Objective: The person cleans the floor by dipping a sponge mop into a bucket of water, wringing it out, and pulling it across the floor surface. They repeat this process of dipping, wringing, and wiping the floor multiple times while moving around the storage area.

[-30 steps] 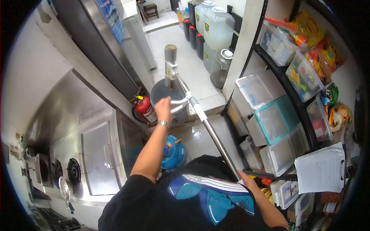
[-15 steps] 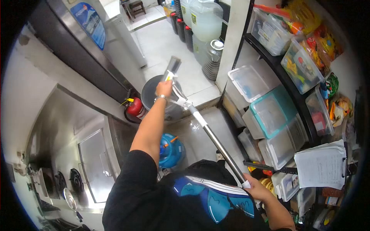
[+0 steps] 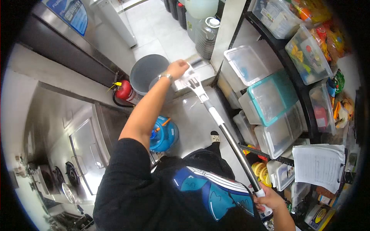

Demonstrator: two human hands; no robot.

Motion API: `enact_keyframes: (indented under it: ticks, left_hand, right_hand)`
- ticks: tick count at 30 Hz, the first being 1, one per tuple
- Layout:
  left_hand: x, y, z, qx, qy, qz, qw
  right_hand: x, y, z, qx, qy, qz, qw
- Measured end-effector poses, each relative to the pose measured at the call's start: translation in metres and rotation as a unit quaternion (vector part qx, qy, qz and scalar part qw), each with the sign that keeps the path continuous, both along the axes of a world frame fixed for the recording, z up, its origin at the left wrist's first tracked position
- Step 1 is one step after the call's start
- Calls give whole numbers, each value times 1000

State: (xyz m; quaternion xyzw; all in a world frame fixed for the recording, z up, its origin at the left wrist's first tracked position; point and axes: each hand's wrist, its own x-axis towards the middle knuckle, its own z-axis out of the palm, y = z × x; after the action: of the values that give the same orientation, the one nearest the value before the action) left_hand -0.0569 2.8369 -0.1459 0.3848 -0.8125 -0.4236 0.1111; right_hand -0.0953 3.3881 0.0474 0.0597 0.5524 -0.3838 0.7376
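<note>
A long tool with a metal pole [image 3: 241, 156] and a white forked head [image 3: 195, 87] lies diagonally across the view. My left hand [image 3: 178, 70], with a bracelet on its wrist, has its fingers closed on the white head, beside the grey bucket [image 3: 148, 71]. Part of the head's far end shows past my fingers. At the lower right, my right hand [image 3: 268, 200] is wrapped round the white handle at the near end of the pole.
Left of the bucket stands a red fire extinguisher [image 3: 124, 91]. A blue gas cylinder [image 3: 165, 134] is near my feet. Shelves with plastic boxes [image 3: 269, 98] line the right side, papers [image 3: 319, 163] hang there, and a steel counter [image 3: 83, 134] is at left.
The tool's head and my left hand have moved right, away from over the bucket. The head has turned. My right hand and the handle are lower and further right. The view has shifted.
</note>
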Motion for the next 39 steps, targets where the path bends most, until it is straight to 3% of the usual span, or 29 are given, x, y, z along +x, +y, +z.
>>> enact_keyframes:
  ticks: [2,7,14,19,23,28,32,34,36,38,39]
  left_hand:
    - [27,5,-3,-10,48,21,999]
    - [152,20,-4,-90,2,104,991]
    - [301,32,-38,-84,-74,219,969]
    - [332,36,-57,-80,-121,274,951]
    - [339,35,-51,-139,-179,232,946]
    - [335,34,-60,-146,-219,178,948]
    - [308,56,-103,-115,-185,137,966]
    - [273,87,-106,-28,-151,135,979]
    - [234,118,-107,147,-132,132,971]
    - [216,151,-149,289,-97,112,946]
    - [204,167,-169,382,-111,102,912]
  right_hand:
    - [-1,-1,-4,28,-56,-65,996]
    - [-7,1,-30,27,-225,-197,954]
    - [-7,-12,-7,34,-178,-194,964]
    - [-1,9,14,34,-156,-221,962]
    - [1,10,7,57,-143,-214,965]
    - [-28,-35,-84,84,-20,-62,994]
    - [-64,-78,-214,66,-118,-40,990]
    - [-67,-107,-264,73,-133,-21,988]
    - [-57,-133,-297,88,-82,55,991]
    - [-40,-147,-322,102,-48,106,988]
    - [-32,-152,-325,111,-74,82,988]
